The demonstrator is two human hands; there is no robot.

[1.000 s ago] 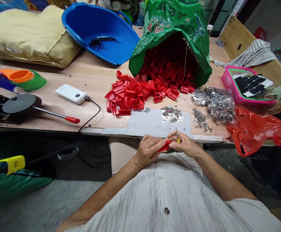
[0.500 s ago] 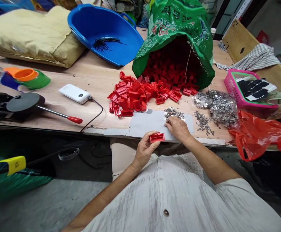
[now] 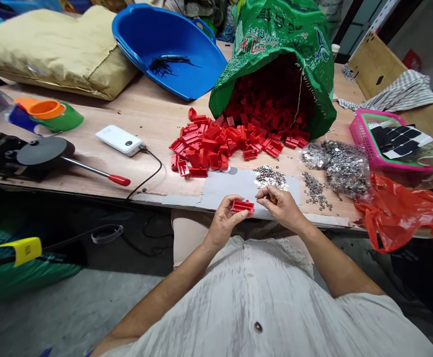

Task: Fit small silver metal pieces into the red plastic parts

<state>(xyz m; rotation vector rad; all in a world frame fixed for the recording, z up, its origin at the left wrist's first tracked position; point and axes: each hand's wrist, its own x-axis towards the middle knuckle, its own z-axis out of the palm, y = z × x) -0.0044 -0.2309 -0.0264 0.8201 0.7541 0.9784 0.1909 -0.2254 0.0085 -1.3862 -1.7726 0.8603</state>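
My left hand (image 3: 221, 222) grips a small red plastic case (image 3: 242, 207) by its ends, its open hollow side facing up toward me. Just to the right, my right hand (image 3: 281, 207) is closed in a pinch close to the case's right end, apart from it. Whatever sits between those fingertips is too small to make out; a bit of something yellowish shows among the curled fingers. Beyond the right hand lies a heap of small shiny metal pieces (image 3: 270, 177) on a grey sheet (image 3: 225, 189). Loose red cases (image 3: 211, 144) are piled behind the sheet.
A green sack (image 3: 272, 42) spills red cases. Right: small metal parts (image 3: 315, 191), bagged metal parts (image 3: 346, 168), a pink basket (image 3: 363, 139) and a red plastic bag (image 3: 398, 213). Left: a lever tool (image 3: 47, 151), a white power bank (image 3: 120, 140) and a blue basin (image 3: 201, 64).
My right hand has come away from the shiny metal heap toward the red case, its fingers pinched. My left hand still holds the case, now tipped slightly. The whole view has shifted a little.
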